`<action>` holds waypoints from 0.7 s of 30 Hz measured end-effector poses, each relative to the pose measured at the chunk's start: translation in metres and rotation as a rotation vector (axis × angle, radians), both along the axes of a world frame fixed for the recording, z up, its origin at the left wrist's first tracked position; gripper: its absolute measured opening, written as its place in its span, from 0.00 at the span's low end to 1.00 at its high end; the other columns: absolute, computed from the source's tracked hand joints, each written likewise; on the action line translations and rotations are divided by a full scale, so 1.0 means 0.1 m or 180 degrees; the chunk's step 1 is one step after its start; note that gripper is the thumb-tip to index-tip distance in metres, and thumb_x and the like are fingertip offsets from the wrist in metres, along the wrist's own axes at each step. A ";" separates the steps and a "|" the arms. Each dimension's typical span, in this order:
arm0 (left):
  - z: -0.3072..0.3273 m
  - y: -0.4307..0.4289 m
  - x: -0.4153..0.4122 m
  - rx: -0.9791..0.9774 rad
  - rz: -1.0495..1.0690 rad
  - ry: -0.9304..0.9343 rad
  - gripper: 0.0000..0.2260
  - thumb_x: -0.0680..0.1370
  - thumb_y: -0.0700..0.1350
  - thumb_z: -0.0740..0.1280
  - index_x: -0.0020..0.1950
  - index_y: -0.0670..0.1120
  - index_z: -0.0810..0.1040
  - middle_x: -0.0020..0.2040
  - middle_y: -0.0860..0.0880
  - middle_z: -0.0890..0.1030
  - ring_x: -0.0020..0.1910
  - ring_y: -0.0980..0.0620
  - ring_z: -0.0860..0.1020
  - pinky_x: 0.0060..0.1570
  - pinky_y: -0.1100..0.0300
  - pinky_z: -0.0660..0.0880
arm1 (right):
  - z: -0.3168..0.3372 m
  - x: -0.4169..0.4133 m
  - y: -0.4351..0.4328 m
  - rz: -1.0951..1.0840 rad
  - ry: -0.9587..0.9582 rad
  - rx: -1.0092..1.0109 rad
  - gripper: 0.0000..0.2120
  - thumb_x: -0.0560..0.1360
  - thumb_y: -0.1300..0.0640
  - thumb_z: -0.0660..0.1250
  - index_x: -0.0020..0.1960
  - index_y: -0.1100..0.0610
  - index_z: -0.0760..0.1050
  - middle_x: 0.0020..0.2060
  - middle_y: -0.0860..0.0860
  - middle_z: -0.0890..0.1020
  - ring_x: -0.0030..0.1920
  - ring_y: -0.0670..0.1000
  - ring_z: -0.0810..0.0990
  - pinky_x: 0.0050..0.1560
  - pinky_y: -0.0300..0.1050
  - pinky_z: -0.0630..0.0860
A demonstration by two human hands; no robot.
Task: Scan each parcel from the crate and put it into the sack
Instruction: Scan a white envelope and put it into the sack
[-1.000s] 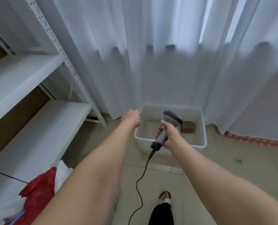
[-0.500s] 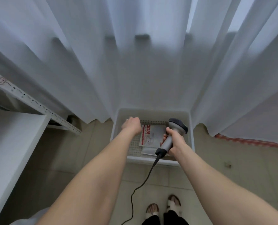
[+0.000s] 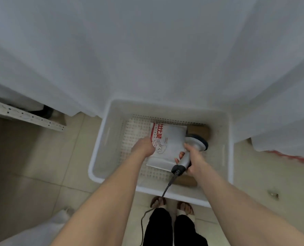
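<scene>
Dim, flat daylight; soft and blurry overall
Light diffuses through the curtain; weak shadows inside the crate; wide-angle bending at the edges; fine detail smeared, colours greyish
</scene>
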State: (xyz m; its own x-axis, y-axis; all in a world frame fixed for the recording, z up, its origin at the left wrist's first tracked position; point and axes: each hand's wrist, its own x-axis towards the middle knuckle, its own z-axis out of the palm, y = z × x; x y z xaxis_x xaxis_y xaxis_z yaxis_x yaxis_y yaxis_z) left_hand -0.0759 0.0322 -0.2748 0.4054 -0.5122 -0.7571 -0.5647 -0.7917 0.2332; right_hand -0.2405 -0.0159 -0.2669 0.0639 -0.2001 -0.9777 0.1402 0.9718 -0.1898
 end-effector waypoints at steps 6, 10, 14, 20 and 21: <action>-1.65 -0.09 0.19 0.0112 0.1138 0.0515 0.09 0.76 0.39 0.67 0.55 0.41 0.74 0.51 0.44 0.74 0.40 0.52 0.70 0.34 0.65 0.67 | -1.60 0.08 -0.21 -0.0099 0.0148 -0.0096 0.20 0.75 0.55 0.72 0.63 0.62 0.72 0.46 0.56 0.76 0.46 0.55 0.77 0.35 0.52 0.78; -2.54 -0.09 0.30 0.0284 0.1562 0.0703 0.27 0.73 0.41 0.73 0.67 0.37 0.64 0.59 0.41 0.74 0.54 0.46 0.76 0.48 0.58 0.74 | -2.49 0.04 -0.28 0.0241 0.0241 -0.0218 0.29 0.73 0.50 0.73 0.68 0.62 0.70 0.60 0.58 0.77 0.55 0.60 0.78 0.57 0.59 0.78; -3.14 -0.14 0.35 0.0176 0.2006 0.0697 0.40 0.72 0.45 0.74 0.74 0.35 0.53 0.69 0.36 0.68 0.67 0.40 0.69 0.66 0.47 0.69 | -3.04 0.04 -0.31 0.0388 0.0259 -0.0397 0.24 0.73 0.51 0.73 0.65 0.61 0.74 0.56 0.57 0.82 0.54 0.57 0.81 0.61 0.56 0.76; -3.31 -0.12 0.31 0.0013 0.2439 0.1197 0.18 0.75 0.42 0.71 0.61 0.36 0.75 0.57 0.39 0.80 0.50 0.43 0.80 0.48 0.51 0.78 | -3.17 0.09 -0.28 0.0319 -0.0051 -0.0344 0.11 0.75 0.54 0.71 0.55 0.58 0.79 0.55 0.57 0.83 0.56 0.57 0.81 0.63 0.55 0.75; -3.24 -0.13 0.30 -0.0198 0.2496 0.1159 0.16 0.75 0.42 0.71 0.59 0.36 0.77 0.54 0.39 0.81 0.51 0.42 0.80 0.53 0.48 0.78 | -3.12 0.11 -0.27 0.0313 -0.0069 -0.0353 0.11 0.75 0.55 0.71 0.55 0.58 0.80 0.55 0.57 0.83 0.56 0.57 0.81 0.63 0.55 0.75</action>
State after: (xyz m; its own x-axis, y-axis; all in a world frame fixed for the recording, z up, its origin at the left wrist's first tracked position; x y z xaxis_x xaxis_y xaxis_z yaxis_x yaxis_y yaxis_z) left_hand -0.0460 0.0193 -0.5986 0.3967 -0.2311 -0.8884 0.2572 -0.9011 0.3492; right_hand -0.2300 -0.0430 -0.5789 0.1094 -0.2986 -0.9481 0.0506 0.9543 -0.2947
